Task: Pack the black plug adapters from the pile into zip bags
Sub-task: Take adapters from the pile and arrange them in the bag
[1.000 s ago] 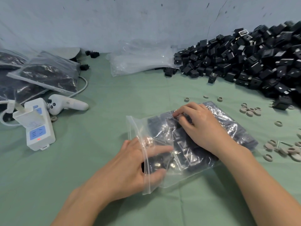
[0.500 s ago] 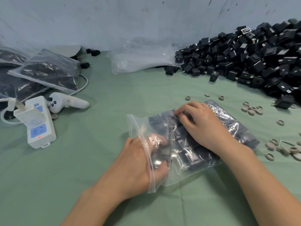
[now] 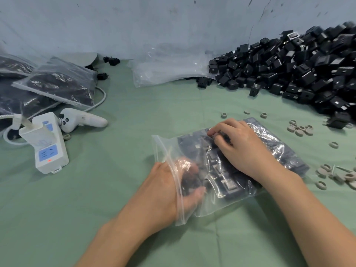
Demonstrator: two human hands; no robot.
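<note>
A clear zip bag (image 3: 269, 143) lies on the green cloth in the middle, partly filled with black plug adapters (image 3: 225, 182). My left hand (image 3: 161, 189) reaches in through the bag's open mouth, its fingers curled round black adapters inside. My right hand (image 3: 244, 149) lies on top of the bag, fingertips bent down and gripping it through the film. The big pile of loose black adapters (image 3: 298, 74) sits at the back right against the wall.
Empty clear bags (image 3: 169, 68) lie at the back centre. Filled bags (image 3: 61, 81) are stacked at the left, beside a white power strip (image 3: 48, 147) and a white controller (image 3: 81, 120). Several beige rings (image 3: 300, 130) are scattered to the right.
My left hand has pushed deeper into the bag's mouth with the adapters. The right hand has stayed on top of the bag.
</note>
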